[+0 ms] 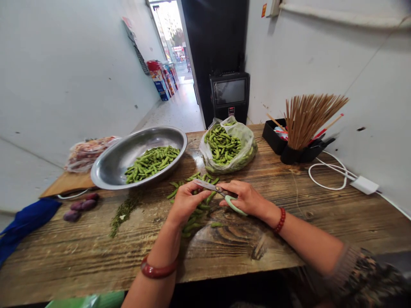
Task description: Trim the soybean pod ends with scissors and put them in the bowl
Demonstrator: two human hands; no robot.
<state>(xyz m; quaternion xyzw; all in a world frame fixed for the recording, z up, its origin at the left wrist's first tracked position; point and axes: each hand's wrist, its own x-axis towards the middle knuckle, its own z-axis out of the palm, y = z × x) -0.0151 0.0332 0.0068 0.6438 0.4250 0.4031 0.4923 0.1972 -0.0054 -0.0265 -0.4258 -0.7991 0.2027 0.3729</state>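
Observation:
My right hand (241,197) is wrapped round the light green handles of a pair of scissors (236,206), whose metal blades point left. The blade tips reach the fingers of my left hand (188,200), which are pinched together; what lies between them is hidden. Beneath both hands is a loose pile of green edamame pods (192,223), with one single pod (216,224) apart to the right. Behind them stands a clear plastic bag (247,149) full of pods. To the left, a wide steel basin (111,164) holds more edamame (152,162).
Small green trimmings (123,214) lie left of the pods, near several purple roundish vegetables (81,205) and a blue cloth (28,224). A bagged pinkish item (90,154) rests on a wooden board (61,184). Skewers (305,119) in a black holder and a white charger (364,185) are at right.

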